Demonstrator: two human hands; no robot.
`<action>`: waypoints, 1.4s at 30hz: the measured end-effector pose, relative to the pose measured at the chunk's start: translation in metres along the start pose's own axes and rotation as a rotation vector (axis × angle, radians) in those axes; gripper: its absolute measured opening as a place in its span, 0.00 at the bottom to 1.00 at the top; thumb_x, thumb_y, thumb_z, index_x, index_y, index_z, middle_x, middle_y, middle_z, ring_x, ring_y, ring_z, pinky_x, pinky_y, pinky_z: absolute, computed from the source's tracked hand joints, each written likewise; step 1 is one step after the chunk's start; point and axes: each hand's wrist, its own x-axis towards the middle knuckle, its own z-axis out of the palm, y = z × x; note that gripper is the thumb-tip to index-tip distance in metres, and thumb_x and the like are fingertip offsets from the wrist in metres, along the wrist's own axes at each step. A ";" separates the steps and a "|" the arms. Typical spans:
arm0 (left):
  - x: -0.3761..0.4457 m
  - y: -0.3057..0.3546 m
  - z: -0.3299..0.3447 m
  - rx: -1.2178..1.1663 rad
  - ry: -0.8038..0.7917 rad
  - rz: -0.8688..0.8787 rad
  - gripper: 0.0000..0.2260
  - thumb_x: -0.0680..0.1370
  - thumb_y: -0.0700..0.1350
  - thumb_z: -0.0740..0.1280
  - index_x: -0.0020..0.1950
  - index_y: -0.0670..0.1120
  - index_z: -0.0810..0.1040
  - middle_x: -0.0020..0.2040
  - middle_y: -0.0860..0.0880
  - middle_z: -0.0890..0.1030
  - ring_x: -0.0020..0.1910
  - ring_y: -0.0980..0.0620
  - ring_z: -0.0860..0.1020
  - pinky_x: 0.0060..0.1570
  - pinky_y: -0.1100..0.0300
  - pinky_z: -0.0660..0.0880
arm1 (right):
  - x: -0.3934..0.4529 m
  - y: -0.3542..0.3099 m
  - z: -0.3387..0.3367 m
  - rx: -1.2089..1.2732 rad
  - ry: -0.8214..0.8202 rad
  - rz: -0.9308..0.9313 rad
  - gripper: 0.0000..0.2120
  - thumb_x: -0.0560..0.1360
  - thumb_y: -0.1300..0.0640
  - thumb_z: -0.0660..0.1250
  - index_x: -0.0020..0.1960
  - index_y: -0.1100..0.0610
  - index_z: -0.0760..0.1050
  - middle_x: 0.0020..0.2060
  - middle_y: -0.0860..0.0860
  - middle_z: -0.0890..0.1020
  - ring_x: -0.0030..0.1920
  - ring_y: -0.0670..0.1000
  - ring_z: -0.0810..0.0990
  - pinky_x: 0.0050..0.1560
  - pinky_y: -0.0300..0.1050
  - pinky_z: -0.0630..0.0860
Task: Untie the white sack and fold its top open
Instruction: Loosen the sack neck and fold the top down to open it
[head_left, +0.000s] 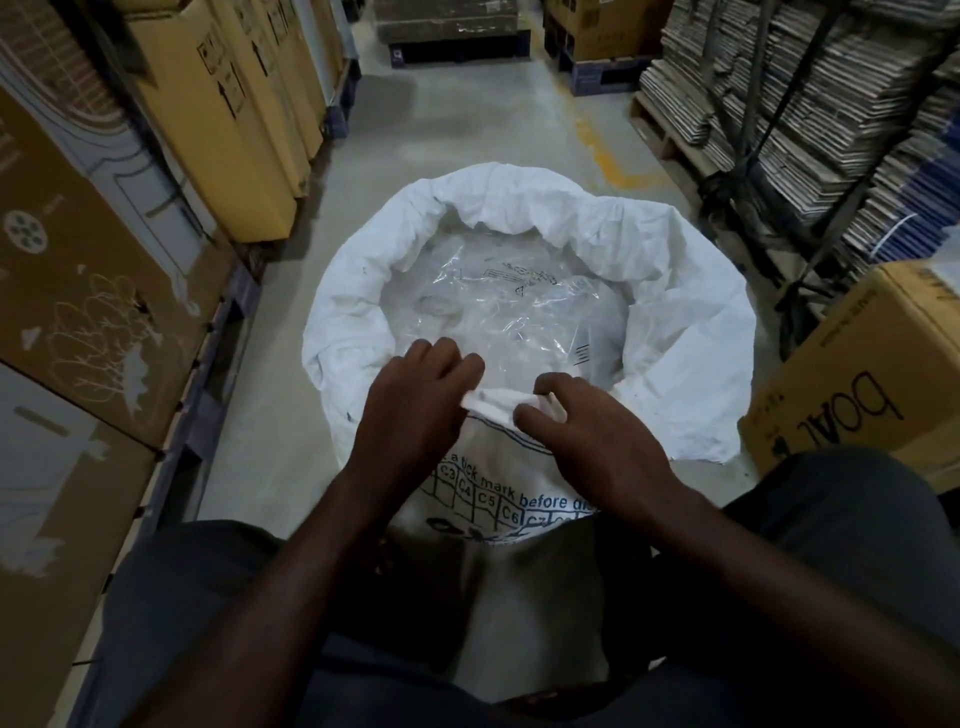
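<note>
The white sack (675, 312) stands on the floor between my knees, its mouth wide open and its top rolled outward into a thick cuff around the far, left and right sides. Clear plastic bags (498, 306) fill the inside. My left hand (415, 400) and my right hand (587, 431) both pinch the near rim of the sack, a bunched white fold of fabric stretched between them. Blue printed text and a grid show on the sack's near wall below my hands.
Tall cardboard boxes (208, 119) line the left of the narrow concrete aisle. A pallet of flattened cardboard stacks (810, 104) stands on the right, with a brown box (857, 379) close to the sack's right side. More boxes on a pallet (457, 31) stand at the far end.
</note>
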 end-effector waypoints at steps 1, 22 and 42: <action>-0.004 -0.001 0.001 -0.005 0.054 0.003 0.13 0.71 0.37 0.72 0.50 0.48 0.72 0.44 0.47 0.72 0.42 0.43 0.71 0.35 0.51 0.66 | -0.001 0.001 0.000 0.054 0.008 0.007 0.11 0.81 0.50 0.66 0.60 0.40 0.69 0.52 0.50 0.79 0.44 0.55 0.79 0.40 0.50 0.78; -0.001 0.015 0.003 -0.701 -0.749 -0.298 0.19 0.77 0.59 0.79 0.62 0.56 0.77 0.47 0.56 0.84 0.45 0.57 0.82 0.45 0.58 0.78 | -0.011 0.019 -0.006 0.020 -0.008 -0.120 0.07 0.75 0.56 0.64 0.53 0.52 0.75 0.52 0.51 0.76 0.47 0.51 0.71 0.43 0.45 0.64; -0.008 0.071 0.016 -0.450 -0.215 -0.098 0.28 0.73 0.53 0.74 0.70 0.49 0.71 0.64 0.52 0.76 0.55 0.51 0.78 0.47 0.52 0.77 | 0.002 0.068 -0.035 -0.274 -0.015 -0.110 0.10 0.74 0.53 0.53 0.51 0.48 0.70 0.45 0.52 0.72 0.37 0.55 0.73 0.34 0.45 0.59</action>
